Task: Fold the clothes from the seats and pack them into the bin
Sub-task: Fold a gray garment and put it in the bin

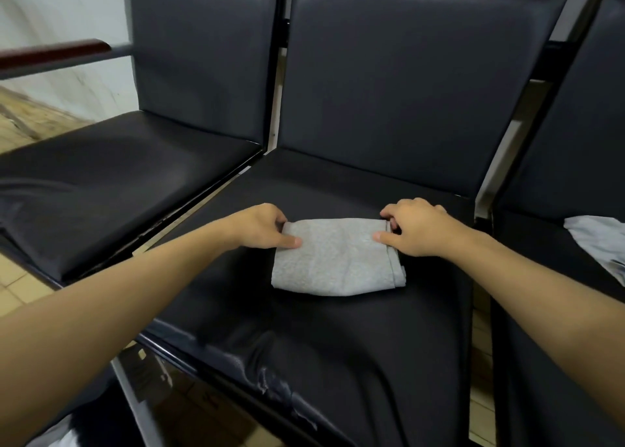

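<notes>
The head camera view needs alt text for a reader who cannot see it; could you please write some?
Both hands, left hand and right hand, pinch the far corners of a folded grey cloth lying on the middle black seat. Another pale garment lies on the right-side seat.

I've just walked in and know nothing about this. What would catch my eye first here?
A folded grey cloth lies in the middle of the centre black seat, pale against the dark padding. The left hand and right hand pinch its two far corners. A light crumpled garment waits on the seat to the right.
</notes>
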The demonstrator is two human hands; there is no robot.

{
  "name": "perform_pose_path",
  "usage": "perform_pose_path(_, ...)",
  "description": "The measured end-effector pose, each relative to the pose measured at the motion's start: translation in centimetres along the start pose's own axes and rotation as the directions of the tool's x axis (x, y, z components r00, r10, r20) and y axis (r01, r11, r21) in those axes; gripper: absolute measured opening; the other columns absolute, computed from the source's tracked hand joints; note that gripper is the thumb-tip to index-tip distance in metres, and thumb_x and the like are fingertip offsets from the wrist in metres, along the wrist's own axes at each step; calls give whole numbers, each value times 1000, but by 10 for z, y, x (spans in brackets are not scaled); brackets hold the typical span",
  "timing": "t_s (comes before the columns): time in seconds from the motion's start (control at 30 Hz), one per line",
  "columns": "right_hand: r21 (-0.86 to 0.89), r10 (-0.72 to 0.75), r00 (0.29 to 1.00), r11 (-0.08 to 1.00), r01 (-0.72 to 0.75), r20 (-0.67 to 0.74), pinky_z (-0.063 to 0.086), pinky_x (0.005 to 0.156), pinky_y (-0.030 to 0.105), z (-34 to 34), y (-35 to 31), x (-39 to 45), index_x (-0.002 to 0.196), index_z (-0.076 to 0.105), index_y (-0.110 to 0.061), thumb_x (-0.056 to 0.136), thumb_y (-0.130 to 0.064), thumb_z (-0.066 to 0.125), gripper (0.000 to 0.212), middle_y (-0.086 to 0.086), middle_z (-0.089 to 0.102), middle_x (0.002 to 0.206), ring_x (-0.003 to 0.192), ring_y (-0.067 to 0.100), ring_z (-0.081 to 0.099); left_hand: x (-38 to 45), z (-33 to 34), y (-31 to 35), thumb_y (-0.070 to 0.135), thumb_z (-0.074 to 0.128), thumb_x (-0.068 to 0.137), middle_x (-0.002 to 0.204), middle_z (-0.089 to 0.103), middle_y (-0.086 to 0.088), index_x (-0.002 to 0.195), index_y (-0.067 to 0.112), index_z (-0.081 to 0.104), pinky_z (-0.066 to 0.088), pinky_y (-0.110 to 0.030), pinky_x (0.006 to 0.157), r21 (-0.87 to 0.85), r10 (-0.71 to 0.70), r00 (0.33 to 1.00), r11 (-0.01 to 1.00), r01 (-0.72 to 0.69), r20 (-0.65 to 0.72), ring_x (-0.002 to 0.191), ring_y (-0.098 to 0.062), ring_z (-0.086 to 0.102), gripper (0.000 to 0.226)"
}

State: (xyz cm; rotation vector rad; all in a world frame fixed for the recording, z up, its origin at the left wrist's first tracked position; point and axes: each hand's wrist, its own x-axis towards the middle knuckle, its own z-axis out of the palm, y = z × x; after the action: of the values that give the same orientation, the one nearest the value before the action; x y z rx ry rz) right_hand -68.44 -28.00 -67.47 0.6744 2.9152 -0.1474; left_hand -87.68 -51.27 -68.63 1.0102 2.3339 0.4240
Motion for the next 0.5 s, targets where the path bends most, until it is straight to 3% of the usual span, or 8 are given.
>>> perform_pose_path(0.1,-118,-18,998,993,25,64,38,106,53,0,-11,3,126,53,-27,97,-61,59,46,-3,52,120,124,25,47,0,5,6,41,79,91,110,67,4,133,15,59,54,-29,87,18,16,999,1000,-15,-37,102,-14,66,53)
perform_pose_path(0.17,-106,-3,991,994,17,134,37,104,52,-1,-16,3,113,51,-29,96,-57,60,34,-3,46,116,120,25,45,-4,9,6,37,81,90,111,65,5,137,15,55,54,-27,85,-15,26,999,1000,-27,-21,102,-12,66,58)
perform_pose_path(0.23,-64,2,987,998,8,163,35,98,49,-5,-21,1,104,49,-27,96,-49,60,26,-5,54,108,108,23,51,-11,9,4,35,83,87,113,68,3,136,15,56,57,-31,89,-46,38,999,998,-38,1,102,-13,67,59)
perform_pose_path(0.33,1,-51,991,999,51,123,33,91,43,-6,-35,-10,100,47,-28,98,-39,61,18,-6,61,92,87,15,55,-34,1,-8,33,85,85,110,76,-1,126,15,66,59,-38,96,-118,84,996,989,-84,-9,100,-15,73,49)
perform_pose_path(0.43,100,-128,988,988,119,84,39,92,42,-4,-58,-28,103,50,-31,97,-37,64,16,-8,65,92,86,10,58,-72,-10,-32,35,85,85,101,78,6,121,25,67,58,-18,78,-127,111,991,985,-119,-73,87,-3,73,40)
perform_pose_path(0.5,192,-194,977,966,174,87,50,87,40,-1,-76,-41,107,54,-31,96,-38,66,17,-9,68,95,86,11,63,-102,-20,-48,38,83,87,97,79,7,121,29,66,57,-19,75,-84,118,987,988,-128,-113,83,-3,72,39)
